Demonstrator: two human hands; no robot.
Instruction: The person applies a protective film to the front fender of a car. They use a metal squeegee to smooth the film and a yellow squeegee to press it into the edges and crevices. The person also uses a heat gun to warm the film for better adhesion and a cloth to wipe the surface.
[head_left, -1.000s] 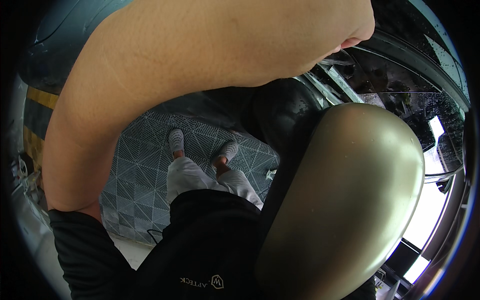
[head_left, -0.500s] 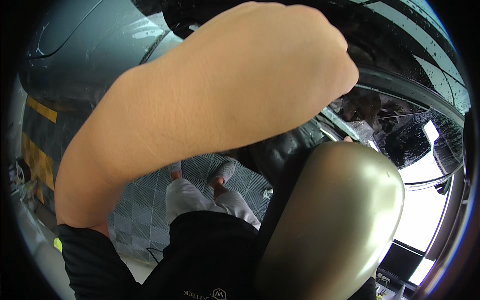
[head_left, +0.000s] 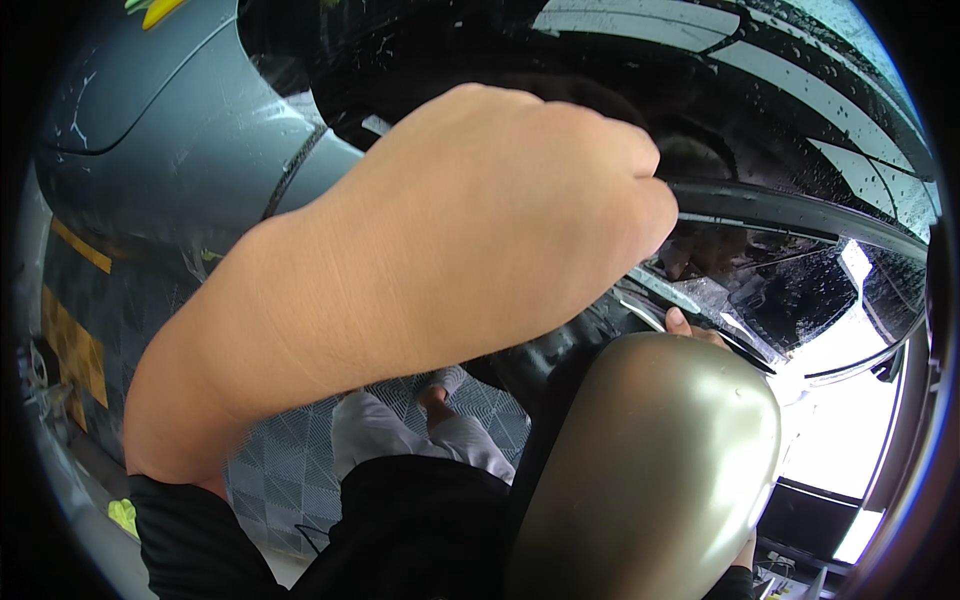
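My left hand spans the middle of the view, back upward, fingers curled into a fist; what it holds, if anything, is hidden. It is above a car's wet, glossy black surface and beside a dark trim strip. My right hand is mostly hidden behind an olive-bronze side-mirror housing, its fingertips curled over the housing's upper edge. Behind the housing is a black mount.
Grey bodywork fills the upper left, with a yellow-green item at the top edge. Below are patterned floor tiles, my feet, yellow floor markings and a lime cloth. A bright area is at right.
My left hand has moved down and toward me, showing more bodywork above it. The mirror housing sits lower in view, and my right fingertips have come into sight behind it.
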